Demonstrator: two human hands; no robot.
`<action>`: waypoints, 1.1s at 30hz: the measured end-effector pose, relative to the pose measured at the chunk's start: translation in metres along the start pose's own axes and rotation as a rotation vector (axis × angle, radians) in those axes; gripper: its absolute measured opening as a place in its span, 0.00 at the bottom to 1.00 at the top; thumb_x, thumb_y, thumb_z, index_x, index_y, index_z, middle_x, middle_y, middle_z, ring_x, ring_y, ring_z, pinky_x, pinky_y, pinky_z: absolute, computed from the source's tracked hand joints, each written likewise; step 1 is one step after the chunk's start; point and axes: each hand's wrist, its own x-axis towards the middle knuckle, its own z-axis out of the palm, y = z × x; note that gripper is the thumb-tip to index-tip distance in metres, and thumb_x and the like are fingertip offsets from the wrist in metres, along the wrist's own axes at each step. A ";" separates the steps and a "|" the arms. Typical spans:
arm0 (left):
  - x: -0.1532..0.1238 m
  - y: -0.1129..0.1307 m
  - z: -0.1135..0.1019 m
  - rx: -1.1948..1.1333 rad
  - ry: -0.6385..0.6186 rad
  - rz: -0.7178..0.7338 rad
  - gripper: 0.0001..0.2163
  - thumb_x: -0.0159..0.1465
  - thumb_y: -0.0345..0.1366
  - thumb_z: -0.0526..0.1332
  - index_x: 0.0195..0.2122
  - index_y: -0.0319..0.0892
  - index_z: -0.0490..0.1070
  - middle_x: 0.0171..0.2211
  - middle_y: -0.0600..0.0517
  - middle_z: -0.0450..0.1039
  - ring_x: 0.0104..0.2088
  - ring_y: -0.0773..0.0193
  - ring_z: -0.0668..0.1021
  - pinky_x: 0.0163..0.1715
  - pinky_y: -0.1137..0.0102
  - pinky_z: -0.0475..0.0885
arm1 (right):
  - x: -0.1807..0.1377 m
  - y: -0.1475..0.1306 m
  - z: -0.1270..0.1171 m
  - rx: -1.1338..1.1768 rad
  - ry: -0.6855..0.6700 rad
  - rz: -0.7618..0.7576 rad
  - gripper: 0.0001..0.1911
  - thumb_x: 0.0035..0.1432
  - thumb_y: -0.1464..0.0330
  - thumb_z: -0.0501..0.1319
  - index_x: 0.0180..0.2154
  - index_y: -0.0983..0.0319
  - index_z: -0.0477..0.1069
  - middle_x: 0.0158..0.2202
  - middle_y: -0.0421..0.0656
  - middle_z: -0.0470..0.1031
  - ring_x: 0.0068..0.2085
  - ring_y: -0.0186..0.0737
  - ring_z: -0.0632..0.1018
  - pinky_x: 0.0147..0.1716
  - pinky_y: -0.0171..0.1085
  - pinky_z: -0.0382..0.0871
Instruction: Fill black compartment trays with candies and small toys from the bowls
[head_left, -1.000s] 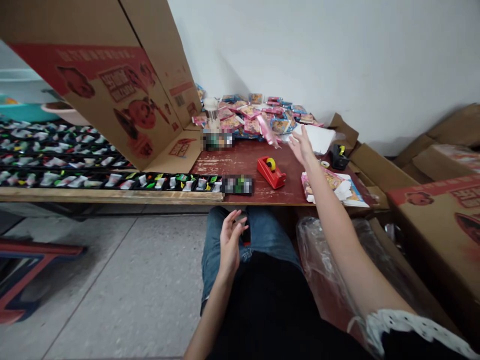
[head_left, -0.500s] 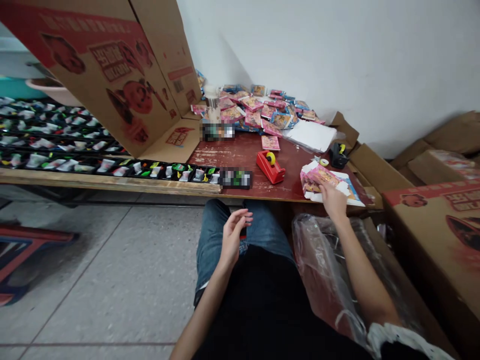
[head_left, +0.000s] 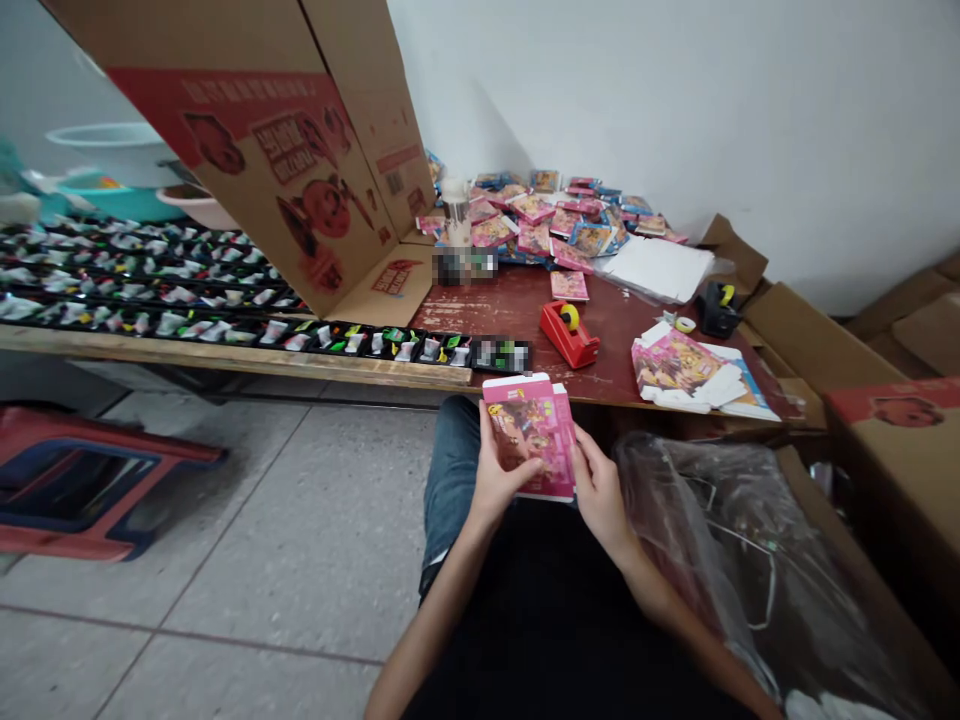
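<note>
A pink printed carton (head_left: 536, 435) with white flaps at its top end is held over my lap. My left hand (head_left: 499, 470) grips its left side, the thumb lying across the printed face. My right hand (head_left: 598, 480) closes on the lower right edge, its fingers partly hidden behind the carton. On the table's right end lies a stack of flat pink and blue cartons (head_left: 679, 365). A red tape dispenser (head_left: 570, 335) with a yellow roll stands left of that stack.
Black trays (head_left: 360, 340) of small packets line the table's left side beneath a large cardboard box (head_left: 300, 180). A heap of pink and blue packs (head_left: 532, 215) lies against the wall. Right of my lap is a clear plastic bag (head_left: 712, 510); a red stool (head_left: 90, 480) stands left.
My right hand has come from the carton stack to my lap, bringing a pink carton. My left hand has taken hold of it too. The view has shifted a little left.
</note>
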 end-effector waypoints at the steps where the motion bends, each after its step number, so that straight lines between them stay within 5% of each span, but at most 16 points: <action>1: -0.001 -0.001 -0.001 0.064 0.016 -0.005 0.56 0.43 0.47 0.71 0.65 0.49 0.31 0.63 0.44 0.45 0.63 0.49 0.52 0.60 0.59 0.54 | 0.001 0.004 -0.001 0.029 -0.027 0.014 0.19 0.63 0.64 0.50 0.53 0.59 0.66 0.52 0.45 0.70 0.52 0.42 0.72 0.52 0.41 0.67; 5: -0.001 -0.005 -0.003 0.203 0.119 -0.034 0.61 0.38 0.44 0.73 0.64 0.48 0.29 0.63 0.42 0.40 0.63 0.47 0.50 0.61 0.57 0.50 | -0.003 0.007 -0.004 0.106 -0.286 -0.045 0.18 0.62 0.65 0.52 0.53 0.56 0.66 0.53 0.43 0.69 0.54 0.42 0.70 0.54 0.42 0.64; 9: 0.000 -0.008 -0.004 -0.104 -0.064 -0.118 0.54 0.40 0.50 0.70 0.64 0.47 0.41 0.62 0.41 0.47 0.60 0.46 0.58 0.57 0.55 0.58 | -0.004 0.000 -0.006 0.128 -0.467 -0.179 0.19 0.60 0.64 0.55 0.53 0.55 0.66 0.58 0.44 0.63 0.58 0.44 0.65 0.57 0.46 0.59; 12: -0.004 -0.009 -0.005 -0.397 -0.226 -0.200 0.42 0.43 0.56 0.65 0.58 0.42 0.58 0.59 0.41 0.57 0.57 0.44 0.64 0.52 0.56 0.64 | 0.003 -0.003 -0.009 0.121 -0.373 -0.254 0.15 0.60 0.65 0.54 0.48 0.55 0.71 0.56 0.44 0.65 0.59 0.44 0.63 0.58 0.49 0.58; 15: -0.010 -0.009 -0.002 -0.549 -0.278 -0.313 0.38 0.43 0.55 0.65 0.54 0.40 0.64 0.53 0.42 0.66 0.53 0.43 0.67 0.49 0.56 0.67 | 0.014 -0.004 -0.011 0.047 -0.218 -0.297 0.16 0.60 0.68 0.54 0.50 0.55 0.69 0.55 0.44 0.66 0.60 0.43 0.62 0.58 0.50 0.57; 19: -0.016 -0.014 0.002 -0.617 -0.204 -0.457 0.32 0.46 0.53 0.62 0.48 0.37 0.68 0.44 0.43 0.73 0.48 0.46 0.72 0.49 0.58 0.67 | 0.026 -0.007 -0.008 -0.093 -0.226 -0.394 0.21 0.59 0.68 0.55 0.55 0.56 0.62 0.56 0.45 0.65 0.60 0.44 0.61 0.60 0.52 0.51; 23: -0.015 -0.024 -0.005 -0.567 -0.160 -0.554 0.28 0.42 0.50 0.63 0.41 0.36 0.71 0.37 0.45 0.75 0.43 0.49 0.75 0.46 0.59 0.68 | 0.032 -0.008 -0.002 -0.102 -0.253 -0.454 0.12 0.56 0.67 0.58 0.44 0.58 0.68 0.45 0.45 0.71 0.53 0.43 0.68 0.59 0.52 0.53; 27: -0.007 -0.023 -0.012 -0.533 -0.162 -0.605 0.24 0.45 0.48 0.63 0.38 0.35 0.72 0.33 0.46 0.76 0.38 0.53 0.76 0.42 0.63 0.69 | 0.035 0.000 0.002 -0.101 -0.239 -0.321 0.06 0.55 0.65 0.60 0.35 0.60 0.68 0.34 0.42 0.72 0.42 0.41 0.72 0.53 0.48 0.60; 33: 0.008 -0.017 -0.004 -0.387 -0.171 -0.511 0.19 0.52 0.43 0.65 0.42 0.37 0.72 0.41 0.47 0.75 0.41 0.58 0.76 0.45 0.67 0.68 | 0.035 0.029 0.005 -0.042 -0.154 -0.061 0.10 0.54 0.63 0.60 0.36 0.61 0.71 0.37 0.45 0.73 0.41 0.40 0.74 0.46 0.42 0.67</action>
